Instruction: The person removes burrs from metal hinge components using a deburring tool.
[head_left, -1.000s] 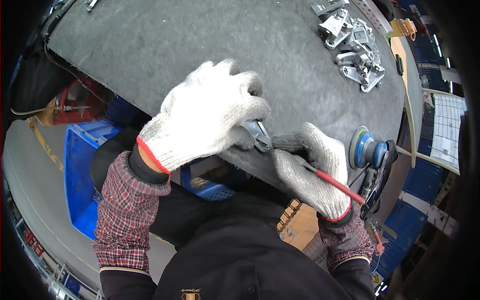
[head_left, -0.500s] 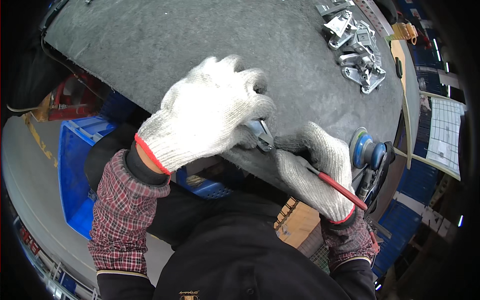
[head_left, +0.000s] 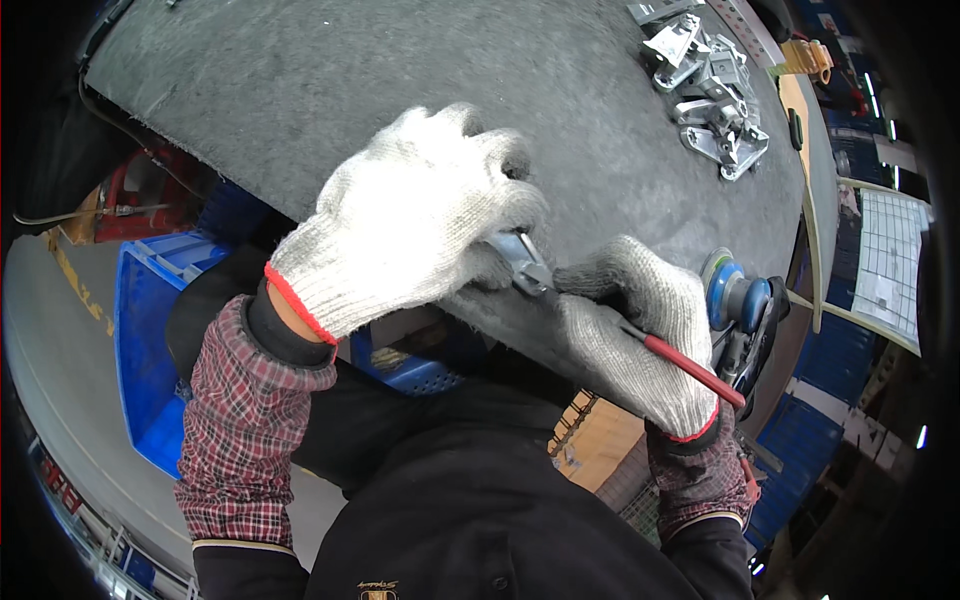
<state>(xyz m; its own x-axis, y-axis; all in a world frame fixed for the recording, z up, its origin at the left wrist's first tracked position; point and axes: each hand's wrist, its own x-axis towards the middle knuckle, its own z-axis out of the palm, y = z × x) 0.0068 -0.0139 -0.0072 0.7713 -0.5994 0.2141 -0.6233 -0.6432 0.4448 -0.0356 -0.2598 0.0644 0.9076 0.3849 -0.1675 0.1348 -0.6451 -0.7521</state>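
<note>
My left hand [head_left: 405, 220], in a white knit glove with a red cuff, is closed round a small silver metal part [head_left: 522, 264] above the near edge of the grey table. Most of the part lies hidden in the fingers; one end sticks out toward the right. My right hand [head_left: 640, 330], gloved alike, is closed on a slim tool with a red handle [head_left: 695, 370]. The handle slants back over the palm toward the wrist. Its working end is hidden by the curled fingers, which are close beside the part's exposed end.
Several silver metal brackets [head_left: 715, 90] lie piled at the table's [head_left: 300, 90] far right. A blue round sander [head_left: 738, 298] rests by the right edge. Below the table are a blue bin [head_left: 145, 370] at the left and a cardboard box [head_left: 600, 440] near my lap.
The silver part has turned slightly and shows more of its surface. My right hand and the red-handled tool have shifted a little to the right.
</note>
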